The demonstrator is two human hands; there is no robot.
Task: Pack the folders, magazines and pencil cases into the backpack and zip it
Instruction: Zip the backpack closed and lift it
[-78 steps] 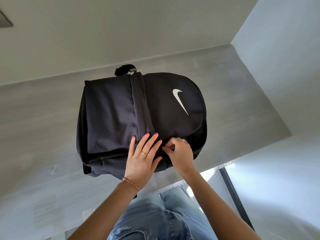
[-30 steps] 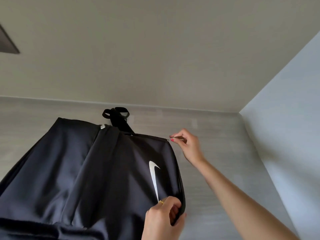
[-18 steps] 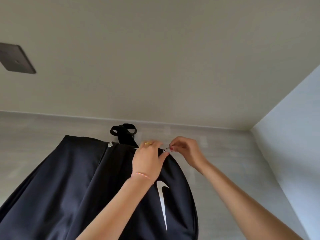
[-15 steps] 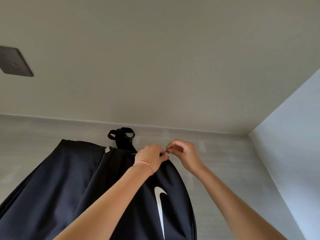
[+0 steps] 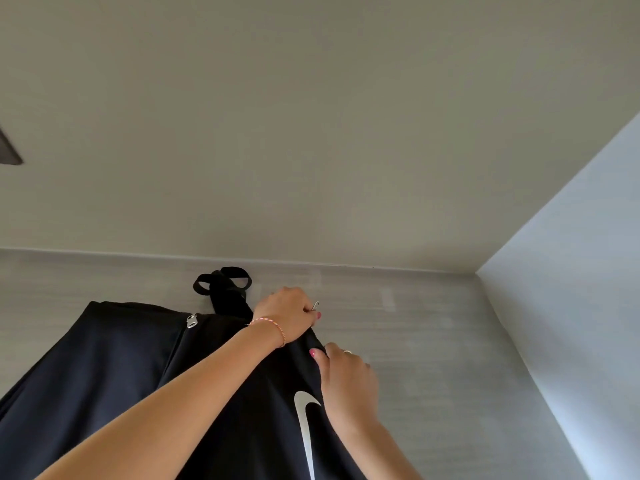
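A black backpack [image 5: 104, 375] with a white swoosh logo [image 5: 304, 420] lies on a grey table [image 5: 433, 341], its carry loop [image 5: 221, 282] pointing toward the wall. My left hand [image 5: 287, 313], with a bracelet on the wrist, pinches a small silver zipper pull [image 5: 315, 305] at the far right corner of the front pocket. My right hand [image 5: 346, 375] grips the fabric at the pack's right edge, just below that corner. A second silver zipper pull [image 5: 191, 320] sits at the top of the main compartment. No folders, magazines or pencil cases are in sight.
The table meets a beige wall [image 5: 311, 133] at the back and a pale wall [image 5: 571, 289] on the right. A dark plate [image 5: 8, 154] is fixed to the wall at far left.
My right hand has left the zipper pull and dropped to the pack's right edge. My left hand now holds the pull at the pocket's far corner.
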